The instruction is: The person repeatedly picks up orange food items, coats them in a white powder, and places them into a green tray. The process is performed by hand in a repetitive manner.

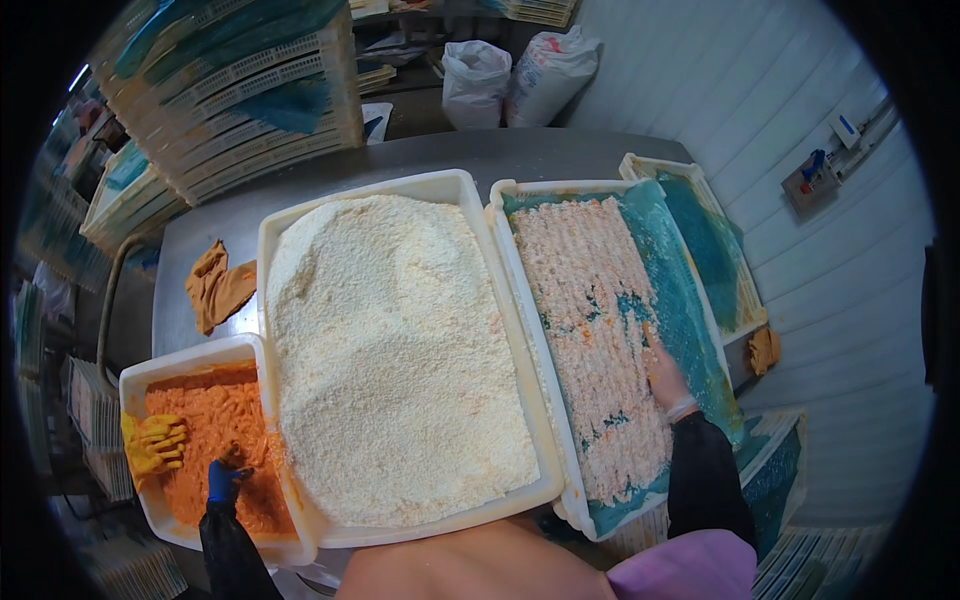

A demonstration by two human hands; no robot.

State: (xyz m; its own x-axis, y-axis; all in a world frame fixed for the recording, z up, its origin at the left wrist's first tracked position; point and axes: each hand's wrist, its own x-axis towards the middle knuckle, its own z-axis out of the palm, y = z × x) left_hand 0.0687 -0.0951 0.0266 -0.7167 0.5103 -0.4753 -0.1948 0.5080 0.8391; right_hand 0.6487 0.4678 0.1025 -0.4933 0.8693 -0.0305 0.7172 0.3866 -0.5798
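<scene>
My left hand (226, 480), in a blue glove smeared with orange, reaches into a white tub (259, 351) of orange coated pieces (202, 405), which look like marinated meat. Its fingertips are among the pieces, so I cannot see what they hold. A yellow rubber glove (155, 444) hangs over that tub's left rim. In a thin clear glove, my right hand (667, 379) touches the right edge of crumb-coated strips (592, 255), laid in rows on a teal mesh sheet (656, 225) in a white tray (536, 330). Between the hands stands a large white tub (551, 480) heaped with pale breadcrumbs (397, 360).
Tall stacks of cream plastic trays (262, 90) rise at the back left. A brown cloth (217, 289) lies on the metal table (390, 159). Another mesh-lined tray (697, 169) is by the white panel wall (750, 90). White sacks (476, 82) stand behind the table.
</scene>
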